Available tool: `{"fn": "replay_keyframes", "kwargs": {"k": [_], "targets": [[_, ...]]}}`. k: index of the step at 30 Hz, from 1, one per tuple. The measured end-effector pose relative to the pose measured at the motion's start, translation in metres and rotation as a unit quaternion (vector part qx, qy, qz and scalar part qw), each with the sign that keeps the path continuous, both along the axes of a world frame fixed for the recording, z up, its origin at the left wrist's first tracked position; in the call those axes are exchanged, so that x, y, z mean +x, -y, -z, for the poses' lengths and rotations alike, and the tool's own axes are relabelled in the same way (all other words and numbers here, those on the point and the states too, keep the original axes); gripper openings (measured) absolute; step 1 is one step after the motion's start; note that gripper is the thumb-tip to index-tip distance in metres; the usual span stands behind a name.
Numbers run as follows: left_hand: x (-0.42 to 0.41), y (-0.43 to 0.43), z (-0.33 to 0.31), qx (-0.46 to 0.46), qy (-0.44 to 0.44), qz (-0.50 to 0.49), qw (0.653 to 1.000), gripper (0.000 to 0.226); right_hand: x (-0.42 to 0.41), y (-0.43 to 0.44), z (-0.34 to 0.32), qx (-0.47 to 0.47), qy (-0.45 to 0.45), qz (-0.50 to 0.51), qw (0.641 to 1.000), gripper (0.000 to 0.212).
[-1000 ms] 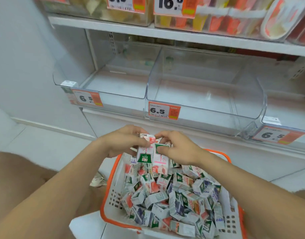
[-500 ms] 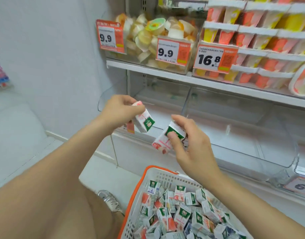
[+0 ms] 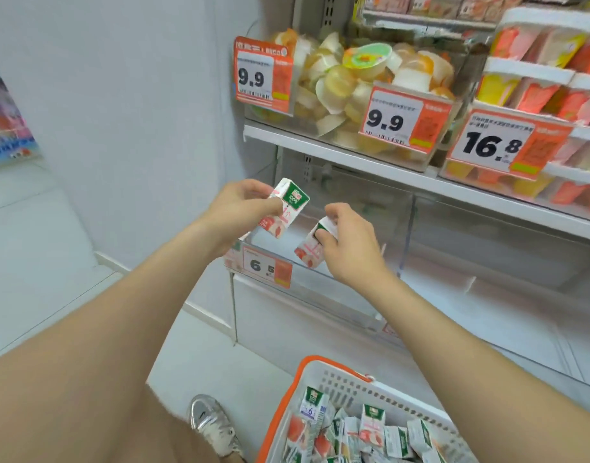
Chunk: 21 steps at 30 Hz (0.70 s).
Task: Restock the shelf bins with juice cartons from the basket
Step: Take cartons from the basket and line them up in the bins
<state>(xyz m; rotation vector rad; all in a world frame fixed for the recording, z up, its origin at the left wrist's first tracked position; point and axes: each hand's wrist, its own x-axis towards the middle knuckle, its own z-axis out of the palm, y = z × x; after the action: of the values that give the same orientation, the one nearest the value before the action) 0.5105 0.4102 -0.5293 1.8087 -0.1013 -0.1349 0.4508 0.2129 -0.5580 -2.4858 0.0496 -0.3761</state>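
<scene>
both hands are gripping one carton each – left hand (image 3: 243, 205) its carton (image 3: 286, 208), right hand (image 3: 347, 242) another (image 3: 312, 247). the bin (image 3: 370, 235) is looking bare – the basket (image 3: 323, 372) is holding many more.

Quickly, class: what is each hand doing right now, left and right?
Left hand: fingers grip a juice carton.
Right hand: fingers grip a second juice carton.

A juice carton (image 3: 288, 208) in the left hand (image 3: 243, 208), another carton (image 3: 312, 243) in the right hand (image 3: 348, 243), before a clear shelf bin (image 3: 353, 295).
</scene>
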Motion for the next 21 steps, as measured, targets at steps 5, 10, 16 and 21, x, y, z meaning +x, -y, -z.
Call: {"fn": "replay_keyframes", "kwargs": {"k": [5,10,16,21], "targets": [[0.015,-0.009,0.017,0.228,0.139,0.075,0.961,0.027,0.02,-0.01,0.013,0.076,-0.062,-0.07,0.993,0.061],[0.019,-0.01,0.027,0.352,0.177,0.103,0.914,0.039,0.024,-0.014,0.021,0.027,-0.052,-0.155,0.986,0.052],[0.012,-0.003,0.034,0.547,0.135,0.151,0.812,0.067,0.034,-0.021,0.031,-0.054,-0.11,-0.17,0.978,0.044],[0.016,-0.017,0.028,0.54,0.107,0.138,0.823,0.07,0.049,-0.038,0.022,0.026,-0.198,-0.144,0.969,0.037]]}}
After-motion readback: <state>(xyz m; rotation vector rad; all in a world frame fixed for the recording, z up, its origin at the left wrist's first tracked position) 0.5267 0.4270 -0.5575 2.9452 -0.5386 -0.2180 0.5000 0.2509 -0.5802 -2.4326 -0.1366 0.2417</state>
